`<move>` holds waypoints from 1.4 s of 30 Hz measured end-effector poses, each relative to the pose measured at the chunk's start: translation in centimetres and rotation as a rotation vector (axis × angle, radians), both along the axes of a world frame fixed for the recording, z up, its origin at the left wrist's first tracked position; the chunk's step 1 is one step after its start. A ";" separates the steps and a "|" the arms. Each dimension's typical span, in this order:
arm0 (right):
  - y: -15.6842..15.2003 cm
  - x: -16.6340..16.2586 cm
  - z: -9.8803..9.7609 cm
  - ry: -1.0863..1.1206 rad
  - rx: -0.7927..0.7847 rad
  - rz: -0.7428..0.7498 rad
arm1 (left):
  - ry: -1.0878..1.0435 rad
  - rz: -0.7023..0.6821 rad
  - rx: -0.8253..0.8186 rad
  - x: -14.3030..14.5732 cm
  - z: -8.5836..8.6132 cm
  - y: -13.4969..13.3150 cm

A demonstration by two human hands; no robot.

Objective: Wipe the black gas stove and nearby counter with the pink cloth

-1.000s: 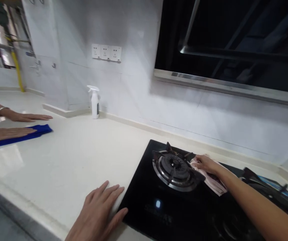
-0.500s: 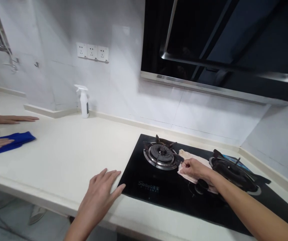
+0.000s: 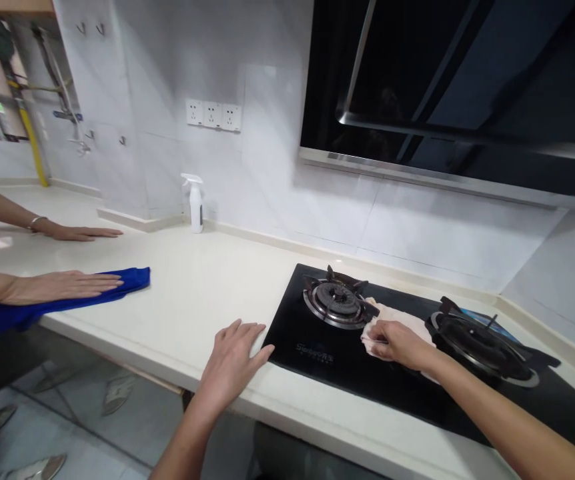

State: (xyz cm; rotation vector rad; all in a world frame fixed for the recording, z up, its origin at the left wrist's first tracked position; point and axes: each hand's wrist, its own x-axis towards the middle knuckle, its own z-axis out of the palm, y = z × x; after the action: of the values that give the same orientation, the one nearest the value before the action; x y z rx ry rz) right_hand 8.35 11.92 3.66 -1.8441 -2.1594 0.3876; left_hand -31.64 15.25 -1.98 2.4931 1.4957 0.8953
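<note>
Your right hand (image 3: 400,343) has its fingers pinched on the pale cloth (image 3: 395,314), on the hob (image 3: 290,333) between left burner (image 3: 337,300) and right burner (image 3: 477,340). Left hand (image 3: 232,357) on worktop (image 3: 182,300), fingers spread, nothing held. Looks mid-wipe; can't tell which glass is done, which is left.

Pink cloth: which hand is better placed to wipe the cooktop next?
Right hand, likely: it holds the pink cloth beside the left burner. The left hand is empty, beside the cooktop.
</note>
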 end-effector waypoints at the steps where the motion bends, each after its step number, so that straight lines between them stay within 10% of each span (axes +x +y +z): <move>1: -0.1 -0.3 -0.3 -0.018 0.009 0.006 | -0.002 0.000 -0.002 0.0 0.1 0.0; 25: 4.3 -14.3 -1.4 -0.132 0.162 -0.191 | -0.005 0.007 -0.010 -0.1 0.1 0.2; 31: 0.6 -12.9 -0.6 -0.010 0.278 0.035 | 0.018 0.000 0.011 0.1 -0.1 0.2; 37: -4.0 -7.2 -3.3 -0.169 0.276 -0.226 | 0.010 0.000 -0.024 0.1 0.3 -0.2; 42: -6.3 -11.1 -2.9 -0.190 0.219 -0.116 | 0.026 0.019 -0.044 0.2 0.4 0.1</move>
State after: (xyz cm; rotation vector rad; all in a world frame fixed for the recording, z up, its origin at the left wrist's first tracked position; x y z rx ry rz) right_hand -2.80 5.62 0.74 -1.9337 -2.1009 -0.0498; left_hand -31.45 15.30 -1.61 2.4730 1.5326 0.8267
